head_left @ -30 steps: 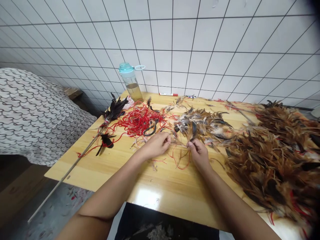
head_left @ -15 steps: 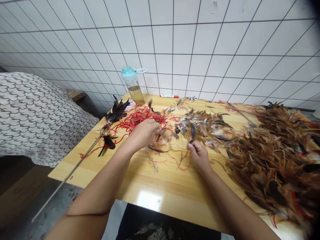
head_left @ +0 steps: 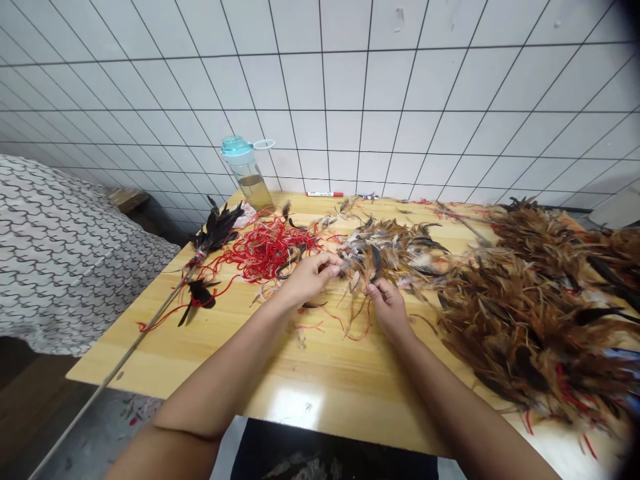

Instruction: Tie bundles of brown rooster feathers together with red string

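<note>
My right hand pinches a small bunch of brown and dark feathers by its lower end. A thin red string hangs from about there and curls on the table. To its left is my left hand, thumb and fingertips pressed together beside the bunch; what lies between them is too small to make out. Just behind both hands spreads a heap of loose brown, white and black feathers. A tangle of red string lies beyond my left hand.
On the wooden table, a stick tipped with black feathers overhangs the left edge. A large pile of brown feathers covers the right side. A water bottle and a red-and-white marker stand near the tiled wall.
My left hand has come right, from the red string tangle to beside the feather bunch. My right hand keeps its pinch on the bunch. The view has shifted slightly right.
</note>
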The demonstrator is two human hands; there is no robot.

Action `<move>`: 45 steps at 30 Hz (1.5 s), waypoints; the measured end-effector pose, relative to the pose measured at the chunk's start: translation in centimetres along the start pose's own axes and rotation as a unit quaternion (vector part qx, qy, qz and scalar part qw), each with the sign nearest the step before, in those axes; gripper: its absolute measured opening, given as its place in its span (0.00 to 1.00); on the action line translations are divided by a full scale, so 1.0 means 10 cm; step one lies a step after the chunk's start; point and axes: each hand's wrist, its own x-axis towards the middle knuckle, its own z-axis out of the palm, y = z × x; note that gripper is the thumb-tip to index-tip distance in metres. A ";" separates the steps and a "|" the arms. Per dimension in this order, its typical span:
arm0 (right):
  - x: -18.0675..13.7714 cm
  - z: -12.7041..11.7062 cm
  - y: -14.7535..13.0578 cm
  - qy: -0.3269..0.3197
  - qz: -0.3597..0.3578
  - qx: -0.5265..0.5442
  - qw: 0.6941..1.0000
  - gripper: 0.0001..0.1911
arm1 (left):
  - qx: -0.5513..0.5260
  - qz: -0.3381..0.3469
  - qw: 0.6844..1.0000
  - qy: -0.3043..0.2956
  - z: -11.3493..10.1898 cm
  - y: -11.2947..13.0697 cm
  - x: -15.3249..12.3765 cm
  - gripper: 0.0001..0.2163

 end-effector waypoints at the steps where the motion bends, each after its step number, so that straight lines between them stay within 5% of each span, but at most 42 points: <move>1: 0.00 0.00 0.00 0.001 0.004 0.004 1.000 0.14 | -0.035 -0.015 0.999 0.007 0.02 -0.01 0.01 0.07; 7: -0.01 -0.01 0.05 0.015 0.036 0.043 0.998 0.14 | -0.220 -0.075 0.970 0.071 0.05 -0.06 0.01 0.10; 12: -0.02 -0.02 0.07 0.025 0.043 0.037 0.998 0.15 | -0.096 -0.048 0.990 -0.092 -0.04 -0.04 -0.03 0.09; 15: -0.01 -0.02 0.07 0.022 0.038 0.035 0.998 0.14 | -0.027 -0.026 0.992 -0.122 -0.13 -0.02 -0.05 0.07; 20: 0.01 -0.02 0.05 0.019 0.007 0.019 1.000 0.13 | -0.112 -0.063 0.988 -0.083 -0.12 -0.02 -0.06 0.11; 28: 0.01 0.04 0.06 0.007 -0.006 -0.016 1.000 0.12 | -0.255 -0.116 0.959 -0.038 0.34 -0.06 -0.08 0.16; 40: 0.00 0.07 0.05 -0.026 0.006 -0.009 1.000 0.13 | -0.171 -0.084 0.982 -0.008 0.51 -0.21 -0.03 0.12; 45: 0.01 0.06 0.07 -0.032 -0.004 -0.005 0.999 0.11 | -0.126 -0.042 0.991 -0.018 0.42 -0.22 0.00 0.08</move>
